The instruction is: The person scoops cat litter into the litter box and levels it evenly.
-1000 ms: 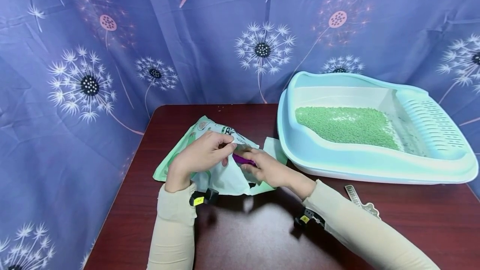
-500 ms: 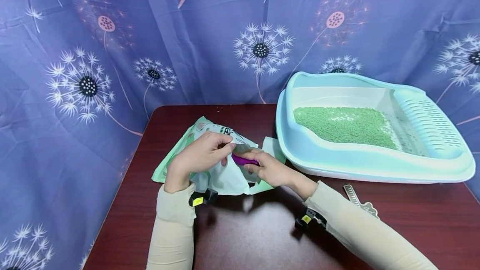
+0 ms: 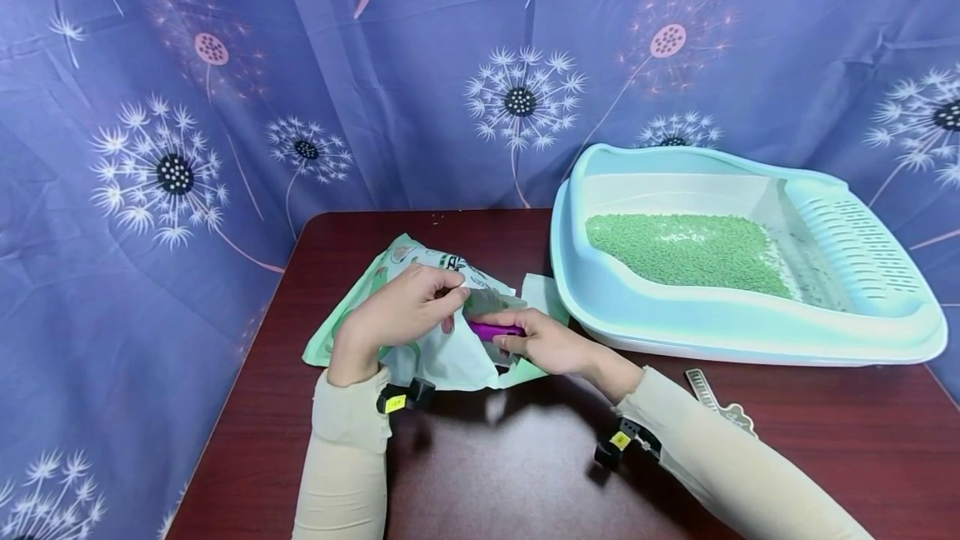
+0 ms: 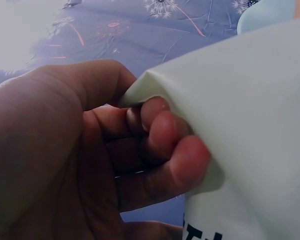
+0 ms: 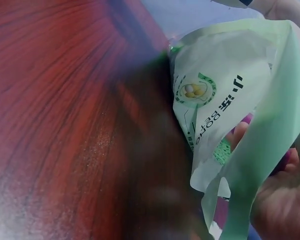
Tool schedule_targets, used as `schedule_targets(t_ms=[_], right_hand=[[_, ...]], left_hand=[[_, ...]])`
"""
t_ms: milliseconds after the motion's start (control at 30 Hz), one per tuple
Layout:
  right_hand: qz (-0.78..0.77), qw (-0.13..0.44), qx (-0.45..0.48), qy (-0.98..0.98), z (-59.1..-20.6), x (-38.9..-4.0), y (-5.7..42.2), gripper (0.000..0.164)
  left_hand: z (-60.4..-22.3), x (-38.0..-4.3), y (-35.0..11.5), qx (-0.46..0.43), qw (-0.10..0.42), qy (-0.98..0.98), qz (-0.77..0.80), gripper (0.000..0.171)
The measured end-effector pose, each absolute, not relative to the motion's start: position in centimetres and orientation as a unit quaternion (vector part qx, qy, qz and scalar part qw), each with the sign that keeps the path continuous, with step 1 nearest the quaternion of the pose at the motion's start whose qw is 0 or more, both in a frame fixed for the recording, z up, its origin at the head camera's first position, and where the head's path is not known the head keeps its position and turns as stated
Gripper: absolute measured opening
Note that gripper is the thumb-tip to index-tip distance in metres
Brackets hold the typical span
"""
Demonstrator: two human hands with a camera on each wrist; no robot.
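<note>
A white and light-green bag of cat litter (image 3: 442, 357) lies on the table with its mouth towards the right. My left hand (image 3: 405, 307) pinches the upper lip of that mouth between thumb and fingers, which the left wrist view shows close up. At the opening, my right hand (image 3: 551, 340) grips a purple handle (image 3: 495, 330); its far end is hidden inside the bag. Green pellets (image 5: 222, 151) show within the bag in the right wrist view.
A pale blue litter box (image 3: 750, 327) holding green pellets (image 3: 690, 248) stands at the back right. In front of it lies a flat metal piece with a ruler-like end (image 3: 712, 402), partly under the right sleeve. A patterned blue curtain (image 3: 420, 107) hangs behind the dark red table (image 3: 487, 457).
My right hand has drawn slightly right and down with the purple handle, and more of the handle and bag mouth shows. My left hand keeps its hold on the bag.
</note>
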State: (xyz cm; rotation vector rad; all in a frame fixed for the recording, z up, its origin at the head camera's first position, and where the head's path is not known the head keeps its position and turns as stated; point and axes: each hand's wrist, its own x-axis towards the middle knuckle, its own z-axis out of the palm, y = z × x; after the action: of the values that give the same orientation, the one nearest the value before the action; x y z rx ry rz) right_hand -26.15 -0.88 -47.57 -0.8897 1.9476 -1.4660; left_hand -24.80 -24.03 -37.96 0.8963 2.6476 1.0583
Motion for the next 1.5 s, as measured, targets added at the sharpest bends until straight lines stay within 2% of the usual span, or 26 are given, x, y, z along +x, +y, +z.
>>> schedule_targets(t_ms=[367, 700, 1100, 1500], right_hand=[[-0.554, 0.302, -0.332, 0.701, -47.7, -26.1, -0.1, 0.041], [-0.61, 0.352, -0.232, 0.672, -47.1, -25.8, 0.7, 0.039], [-0.683, 0.346, -0.161, 0.623, -46.4, -24.4, 2.0, 0.041], [-0.752, 0.333, -0.132, 0.553, -47.0, -23.4, 4.7, 0.045]], left_hand=[[-37.8, -24.7, -24.0, 0.298, 0.084, 0.882, 0.354, 0.037], [-38.1, -24.6, -24.1, 0.299, 0.076, 0.885, 0.349, 0.037], [-37.9, -24.7, -24.0, 0.302, 0.078, 0.884, 0.348, 0.037], [-37.9, -24.6, -24.0, 0.299, 0.081, 0.885, 0.348, 0.035]])
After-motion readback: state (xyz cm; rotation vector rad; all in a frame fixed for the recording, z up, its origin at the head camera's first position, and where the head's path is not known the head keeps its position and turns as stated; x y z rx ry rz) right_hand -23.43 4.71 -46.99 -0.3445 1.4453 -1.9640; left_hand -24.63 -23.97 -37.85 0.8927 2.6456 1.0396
